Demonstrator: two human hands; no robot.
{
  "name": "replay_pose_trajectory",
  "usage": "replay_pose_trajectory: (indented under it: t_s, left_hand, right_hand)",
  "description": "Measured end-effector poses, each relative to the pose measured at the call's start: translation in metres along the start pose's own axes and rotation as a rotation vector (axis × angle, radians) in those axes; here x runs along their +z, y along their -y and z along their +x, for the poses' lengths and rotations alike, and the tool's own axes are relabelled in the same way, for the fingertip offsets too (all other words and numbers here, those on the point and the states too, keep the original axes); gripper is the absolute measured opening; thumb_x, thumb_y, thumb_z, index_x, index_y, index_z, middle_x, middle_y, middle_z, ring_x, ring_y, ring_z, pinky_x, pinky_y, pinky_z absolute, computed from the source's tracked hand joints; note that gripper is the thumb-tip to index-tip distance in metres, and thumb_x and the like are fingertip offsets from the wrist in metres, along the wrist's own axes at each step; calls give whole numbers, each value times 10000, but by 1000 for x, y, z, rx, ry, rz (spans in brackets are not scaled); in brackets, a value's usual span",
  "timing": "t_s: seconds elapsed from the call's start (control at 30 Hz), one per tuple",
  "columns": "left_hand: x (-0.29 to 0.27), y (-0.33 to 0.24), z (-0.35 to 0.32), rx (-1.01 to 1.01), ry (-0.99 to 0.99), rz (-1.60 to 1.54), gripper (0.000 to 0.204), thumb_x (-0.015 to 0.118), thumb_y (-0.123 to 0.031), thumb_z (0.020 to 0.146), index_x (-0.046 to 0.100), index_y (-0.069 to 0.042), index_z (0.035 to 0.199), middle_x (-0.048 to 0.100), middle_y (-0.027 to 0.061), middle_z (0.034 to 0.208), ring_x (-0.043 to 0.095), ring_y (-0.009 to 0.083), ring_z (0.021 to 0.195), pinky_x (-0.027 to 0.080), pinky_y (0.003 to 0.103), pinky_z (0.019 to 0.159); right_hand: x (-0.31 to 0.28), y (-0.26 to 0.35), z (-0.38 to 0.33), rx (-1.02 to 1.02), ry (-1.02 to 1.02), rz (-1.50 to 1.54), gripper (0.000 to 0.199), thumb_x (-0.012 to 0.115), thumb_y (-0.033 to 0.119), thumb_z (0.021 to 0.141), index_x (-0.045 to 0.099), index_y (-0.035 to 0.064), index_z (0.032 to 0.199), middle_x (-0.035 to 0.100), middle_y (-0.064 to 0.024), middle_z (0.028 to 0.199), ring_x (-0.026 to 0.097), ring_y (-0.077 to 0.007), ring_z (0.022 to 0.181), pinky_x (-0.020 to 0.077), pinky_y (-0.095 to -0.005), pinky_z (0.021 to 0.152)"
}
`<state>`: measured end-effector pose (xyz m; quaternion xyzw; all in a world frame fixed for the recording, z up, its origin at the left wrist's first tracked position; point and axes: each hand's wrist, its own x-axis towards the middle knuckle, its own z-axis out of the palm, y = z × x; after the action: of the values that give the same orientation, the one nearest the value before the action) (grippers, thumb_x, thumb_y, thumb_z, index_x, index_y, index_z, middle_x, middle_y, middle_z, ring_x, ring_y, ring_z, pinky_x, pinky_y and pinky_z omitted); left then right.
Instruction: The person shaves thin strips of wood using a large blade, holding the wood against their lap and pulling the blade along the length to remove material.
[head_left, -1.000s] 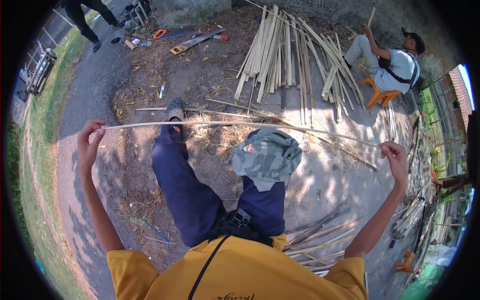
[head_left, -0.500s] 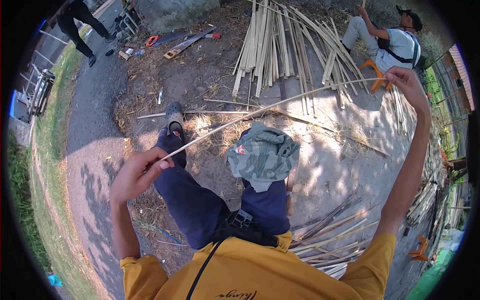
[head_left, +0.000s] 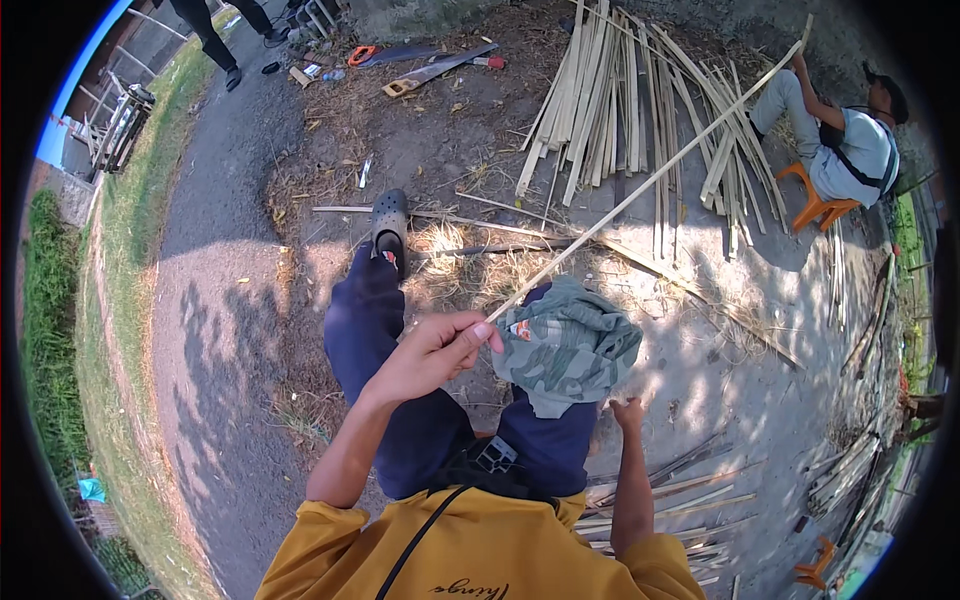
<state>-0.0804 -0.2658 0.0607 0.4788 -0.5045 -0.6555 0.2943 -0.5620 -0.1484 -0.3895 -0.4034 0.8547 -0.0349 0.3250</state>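
Observation:
My left hand [head_left: 440, 352] pinches the near end of a long, thin, pale strip [head_left: 650, 183], apparently bamboo. The strip slants up to the far right, where its tip overlaps a seated person's raised hand in the picture. A green camouflage cloth [head_left: 570, 350] is draped over my right knee, just right of my left hand. Low beside that knee is my right hand [head_left: 628, 412], away from the strip. Its fingers are bent and partly hidden, so whether it grips anything does not show.
Many split strips [head_left: 600, 110] lie heaped at the far right, with more [head_left: 690, 500] by my right side. Handsaws [head_left: 440, 70] lie at the back. A person [head_left: 850, 145] sits on an orange stool [head_left: 815, 200]; another person's legs [head_left: 210, 40] stand far left.
My right hand has let go of the strip's far end and dropped beside my right knee. My left hand has moved right, and the strip now points more steeply away. My view has shifted left.

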Motion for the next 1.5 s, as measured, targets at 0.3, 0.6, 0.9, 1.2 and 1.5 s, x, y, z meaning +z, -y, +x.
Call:
replay_pose_trajectory:
  t_s: [0.3, 0.6, 0.9, 1.2, 1.5]
  left_hand:
    - [33, -6, 5, -50, 132, -171, 380, 466, -328, 1169, 678, -21, 1097, 367, -79, 677, 319, 26, 600, 279, 231, 547]
    - [45, -8, -4, -7, 124, -245, 359, 450, -308, 1175, 669, -30, 1119, 371, -75, 686, 323, 26, 601, 290, 229, 551]
    - [13, -40, -26, 124, -66, 149, 280, 542, -215, 1134, 708, -6, 1050, 448, -28, 673, 390, 56, 611, 341, 268, 560]
    - [-40, -77, -60, 214, -326, 813, 161, 598, -106, 1048, 706, -37, 952, 648, 144, 717, 637, 315, 629, 475, 400, 614]
    - [-106, -167, -98, 565, -815, 1696, 177, 659, -140, 995, 596, -40, 864, 577, 101, 800, 566, 301, 834, 394, 484, 999]
  right_hand:
    - [52, 29, -80, 255, 51, -52, 744, 898, 397, 718, 595, -22, 1254, 700, -270, 1273, 690, -425, 1203, 563, -523, 1007]
    - [64, 24, -68, 215, -44, -84, 530, 888, 362, 705, 735, -15, 1045, 761, -228, 1116, 756, -407, 1051, 616, -520, 910]
    - [74, 9, -66, 167, 86, -152, 709, 850, 436, 758, 613, -36, 1232, 718, -245, 1208, 733, -397, 1110, 601, -513, 932]
    - [30, 6, -86, 9, -18, 103, 622, 786, 557, 835, 712, -54, 923, 756, -268, 890, 744, -465, 929, 568, -515, 815]
    - [-116, 8, -117, -160, -620, 597, 274, 765, 244, 942, 665, -11, 931, 653, -70, 724, 586, -193, 614, 496, -390, 616]
